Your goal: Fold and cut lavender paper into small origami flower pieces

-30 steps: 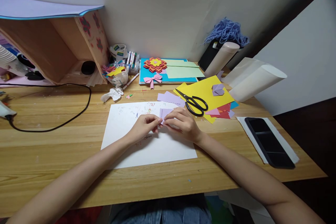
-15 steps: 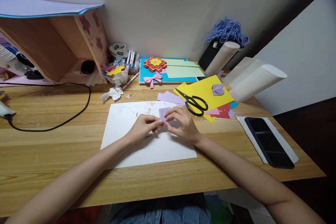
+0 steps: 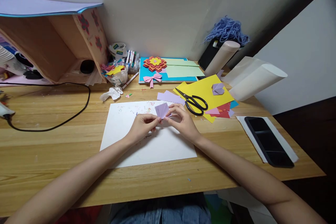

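A small creased piece of purple paper (image 3: 161,110) is held between both hands over a white sheet (image 3: 126,154) that bears colored marks. My left hand (image 3: 143,126) pinches its lower left edge between thumb and fingers. On the other side, my right hand (image 3: 183,123) grips the lower right part with thumb and fingertips. Black-handled scissors (image 3: 196,104) rest partly on yellow paper (image 3: 204,89), just beyond my right hand. A folded purple piece (image 3: 217,89) sits on that yellow paper. Purple strips (image 3: 170,97) lie behind the white sheet.
A phone (image 3: 269,141) lies at the right on white paper. Behind are a paper flower (image 3: 154,63), a pink bow (image 3: 152,79), a tub of scraps (image 3: 115,73) and markers (image 3: 131,57). A cardboard box (image 3: 63,49) and black cable (image 3: 89,101) occupy the left.
The purple paper has tilted and turned, so its corner points up and more of its face shows. Both hands have shifted slightly, with the paper still between them.
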{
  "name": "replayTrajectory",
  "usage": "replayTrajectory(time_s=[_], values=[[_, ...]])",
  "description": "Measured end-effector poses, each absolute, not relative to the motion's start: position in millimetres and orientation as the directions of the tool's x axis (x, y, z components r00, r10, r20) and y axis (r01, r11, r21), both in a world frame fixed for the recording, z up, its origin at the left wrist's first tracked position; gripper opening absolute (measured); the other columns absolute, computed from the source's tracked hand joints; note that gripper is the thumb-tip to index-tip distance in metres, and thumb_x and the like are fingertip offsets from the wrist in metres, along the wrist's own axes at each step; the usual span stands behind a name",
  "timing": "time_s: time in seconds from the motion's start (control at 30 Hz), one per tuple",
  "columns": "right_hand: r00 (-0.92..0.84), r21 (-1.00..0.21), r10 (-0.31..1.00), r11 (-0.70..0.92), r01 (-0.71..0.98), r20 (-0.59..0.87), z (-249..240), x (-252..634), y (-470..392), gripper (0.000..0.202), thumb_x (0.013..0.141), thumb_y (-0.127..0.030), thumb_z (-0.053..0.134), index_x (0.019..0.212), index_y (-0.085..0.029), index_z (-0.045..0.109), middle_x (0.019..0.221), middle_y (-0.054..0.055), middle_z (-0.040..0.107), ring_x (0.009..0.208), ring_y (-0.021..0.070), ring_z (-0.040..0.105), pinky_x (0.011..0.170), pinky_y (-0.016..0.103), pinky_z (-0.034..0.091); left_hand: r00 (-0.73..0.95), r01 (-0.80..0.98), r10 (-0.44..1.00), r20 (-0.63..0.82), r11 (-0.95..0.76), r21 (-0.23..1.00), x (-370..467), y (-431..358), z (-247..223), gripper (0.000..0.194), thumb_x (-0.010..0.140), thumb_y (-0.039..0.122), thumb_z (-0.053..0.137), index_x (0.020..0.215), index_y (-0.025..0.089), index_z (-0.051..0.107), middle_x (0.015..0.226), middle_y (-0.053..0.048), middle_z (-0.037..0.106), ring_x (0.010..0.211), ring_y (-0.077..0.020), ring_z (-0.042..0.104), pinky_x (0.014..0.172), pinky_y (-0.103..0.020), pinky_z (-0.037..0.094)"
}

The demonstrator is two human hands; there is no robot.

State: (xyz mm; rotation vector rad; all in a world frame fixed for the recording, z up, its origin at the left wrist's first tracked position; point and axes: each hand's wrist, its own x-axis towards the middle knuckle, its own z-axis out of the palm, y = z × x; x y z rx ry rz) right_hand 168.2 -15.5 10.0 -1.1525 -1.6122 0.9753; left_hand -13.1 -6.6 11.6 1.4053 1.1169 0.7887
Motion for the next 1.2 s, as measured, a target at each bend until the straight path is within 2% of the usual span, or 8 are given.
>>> replayTrajectory(time_s=[0.13, 0.27, 0.67, 0.97, 1.2], values=[[-0.240, -0.994, 0.969, 0.075, 0.078, 0.054, 7.6, 167.4, -12.2, 0.012, 0.080, -0.031, 0.062, 0.082, -0.020, 0.058, 0.085, 0.002, 0.060, 0.080, 0.0153, 0.061, 0.075, 0.032, 0.051, 0.332, 0.216, 0.932, -0.148, 0.077, 0.973, -13.2, -7.8, 11.4, 0.033, 0.077, 0.044, 0.061, 0.076, 0.012, 0.070, 0.058, -0.003, 0.061, 0.048, -0.0083, 0.050, 0.045, -0.019, 0.036], [-0.217, -0.999, 0.976, 0.008, 0.050, -0.003, 9.3, 166.6, -12.3, 0.017, 0.076, -0.034, 0.066, 0.078, -0.018, 0.059, 0.080, 0.003, 0.063, 0.076, 0.0158, 0.062, 0.072, 0.032, 0.051, 0.338, 0.236, 0.927, -0.161, 0.082, 0.968, -12.0, -9.6, 12.6, 0.033, 0.077, 0.044, 0.060, 0.080, 0.013, 0.070, 0.060, -0.003, 0.061, 0.050, -0.0087, 0.051, 0.044, -0.018, 0.036], [-0.178, -0.997, 0.984, 0.007, 0.077, -0.007, 9.5, 163.6, -14.7, 0.021, 0.072, -0.036, 0.068, 0.073, -0.017, 0.059, 0.075, 0.003, 0.065, 0.072, 0.0155, 0.063, 0.067, 0.030, 0.051, 0.319, 0.248, 0.937, -0.141, 0.061, 0.967, -10.5, -11.3, 14.8, 0.032, 0.076, 0.043, 0.062, 0.074, 0.012, 0.069, 0.058, -0.003, 0.061, 0.048, -0.0079, 0.050, 0.041, -0.017, 0.035], [-0.156, -0.997, 0.987, -0.019, 0.081, -0.031, 9.5, 163.2, -14.8, 0.025, 0.069, -0.038, 0.071, 0.069, -0.017, 0.057, 0.071, 0.002, 0.062, 0.068, 0.0146, 0.060, 0.064, 0.029, 0.049, 0.316, 0.242, 0.941, -0.124, 0.046, 0.969, -10.2, -11.1, 14.2, 0.032, 0.075, 0.043, 0.063, 0.073, 0.012, 0.068, 0.063, -0.004, 0.064, 0.048, -0.0080, 0.052, 0.043, -0.018, 0.038], [-0.139, -0.998, 0.990, -0.018, 0.066, -0.027, 6.7, 163.2, -14.2, 0.025, 0.066, -0.035, 0.073, 0.066, -0.017, 0.055, 0.068, 0.000, 0.060, 0.064, 0.0127, 0.058, 0.061, 0.027, 0.047, 0.302, 0.254, 0.944, -0.129, 0.051, 0.966, -10.0, -11.7, 15.9, 0.031, 0.074, 0.043, 0.063, 0.071, 0.012, 0.067, 0.059, -0.002, 0.061, 0.047, -0.0074, 0.051, 0.041, -0.017, 0.036]])
